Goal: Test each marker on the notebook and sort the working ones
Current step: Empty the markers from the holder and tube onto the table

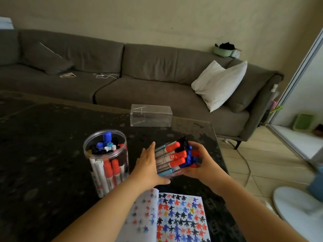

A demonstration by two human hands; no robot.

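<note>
A bundle of markers (172,157) with red, blue and black caps is held between both hands above the dark table (43,137). My left hand (148,164) presses flat, fingers straight, against the bundle's left end. My right hand (197,161) curls around the capped right end. A round clear jar (106,163) full of more markers stands upright just left of my left hand. An open notebook (180,217), its page covered in red, blue and black star marks, lies near the table's front edge below my hands.
An empty clear rectangular box (151,116) sits at the table's far edge. A grey sofa (122,70) with a white pillow (218,84) runs behind. At right, tiled floor, a cable and a white round base (297,206).
</note>
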